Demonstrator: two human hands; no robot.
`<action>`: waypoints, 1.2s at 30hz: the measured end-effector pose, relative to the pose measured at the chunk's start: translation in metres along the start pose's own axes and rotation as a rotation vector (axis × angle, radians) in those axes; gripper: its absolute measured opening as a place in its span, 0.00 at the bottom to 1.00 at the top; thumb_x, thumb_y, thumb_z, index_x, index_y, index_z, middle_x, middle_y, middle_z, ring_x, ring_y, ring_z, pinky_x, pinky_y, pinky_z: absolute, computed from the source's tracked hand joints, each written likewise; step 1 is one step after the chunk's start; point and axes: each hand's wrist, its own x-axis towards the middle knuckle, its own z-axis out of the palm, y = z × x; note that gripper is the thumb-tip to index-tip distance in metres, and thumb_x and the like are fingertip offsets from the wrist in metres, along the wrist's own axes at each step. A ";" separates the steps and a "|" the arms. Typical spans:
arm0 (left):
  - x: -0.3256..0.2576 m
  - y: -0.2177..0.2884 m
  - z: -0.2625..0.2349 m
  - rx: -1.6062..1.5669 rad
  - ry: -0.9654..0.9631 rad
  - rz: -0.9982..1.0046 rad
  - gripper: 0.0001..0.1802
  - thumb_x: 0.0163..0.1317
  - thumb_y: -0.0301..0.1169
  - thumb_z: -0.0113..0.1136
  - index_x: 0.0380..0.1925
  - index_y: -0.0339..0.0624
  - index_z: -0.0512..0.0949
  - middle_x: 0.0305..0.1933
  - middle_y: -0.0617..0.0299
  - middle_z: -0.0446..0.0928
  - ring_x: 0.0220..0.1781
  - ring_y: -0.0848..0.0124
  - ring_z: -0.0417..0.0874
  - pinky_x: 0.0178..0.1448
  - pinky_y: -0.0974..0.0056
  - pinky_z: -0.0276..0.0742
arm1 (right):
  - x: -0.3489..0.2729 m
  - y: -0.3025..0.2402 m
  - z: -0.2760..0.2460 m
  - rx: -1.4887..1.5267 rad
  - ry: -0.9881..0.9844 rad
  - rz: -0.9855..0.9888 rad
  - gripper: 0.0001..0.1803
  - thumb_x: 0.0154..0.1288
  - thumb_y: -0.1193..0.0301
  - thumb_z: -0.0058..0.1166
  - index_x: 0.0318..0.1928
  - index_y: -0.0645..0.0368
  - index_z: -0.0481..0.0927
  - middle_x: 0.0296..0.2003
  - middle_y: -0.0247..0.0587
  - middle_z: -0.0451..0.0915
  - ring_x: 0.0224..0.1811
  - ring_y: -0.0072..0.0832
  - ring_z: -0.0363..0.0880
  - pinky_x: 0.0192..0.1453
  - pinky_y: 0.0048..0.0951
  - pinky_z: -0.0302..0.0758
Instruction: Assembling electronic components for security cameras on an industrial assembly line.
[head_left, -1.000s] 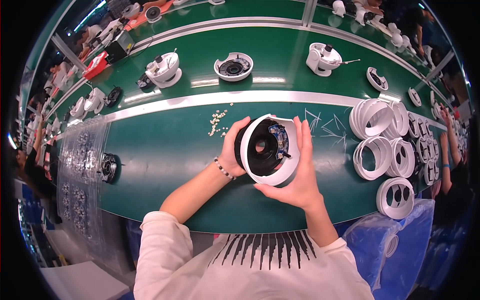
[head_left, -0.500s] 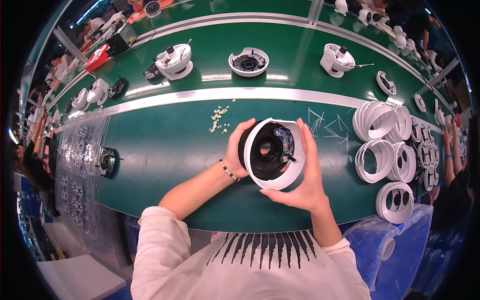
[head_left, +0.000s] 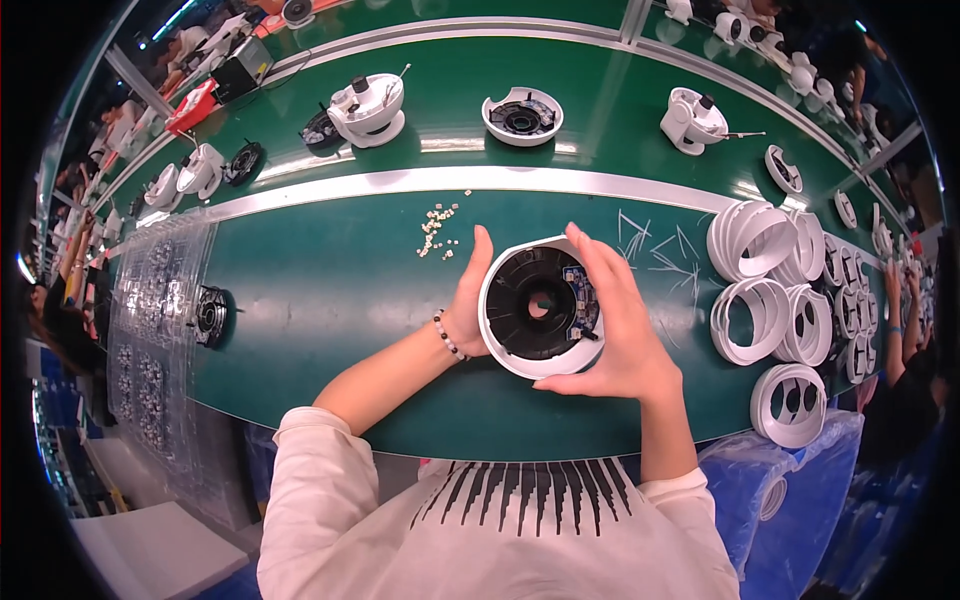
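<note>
A white round camera housing [head_left: 492, 352] is held up over the green bench, its open side facing me. Inside sits a black round insert [head_left: 515, 315] with a hole at its middle, and a small blue circuit board [head_left: 577, 290] lies along its right side. My right hand [head_left: 630, 340] grips the right rim, fingers over the top edge and thumb at the bottom. At the left side my left hand [head_left: 468, 308] is against the housing, thumb pointing up along the edge; its other fingers are mostly hidden behind the housing.
Stacked white rings [head_left: 745, 240] and housings stand at right. Small pale pieces [head_left: 435, 232] and thin white strips [head_left: 660, 248] lie beyond my hands. Clear trays [head_left: 155, 330] and a black round part [head_left: 212, 316] are left. Camera units [head_left: 370, 112] sit on the green conveyor behind.
The housing has turned to face me more squarely, and the black insert now sits inside its rim. My right hand has shifted round the rim. Units on the conveyor have moved right.
</note>
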 end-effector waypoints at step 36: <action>0.345 0.045 -0.067 1.241 0.784 0.600 0.21 0.60 0.36 0.45 0.45 0.28 0.70 0.45 0.46 0.74 0.45 0.55 0.76 0.52 0.60 0.68 | -0.042 -0.016 0.068 0.144 0.510 -0.327 0.17 0.43 0.75 0.59 0.10 0.57 0.64 0.13 0.36 0.59 0.14 0.32 0.61 0.17 0.30 0.59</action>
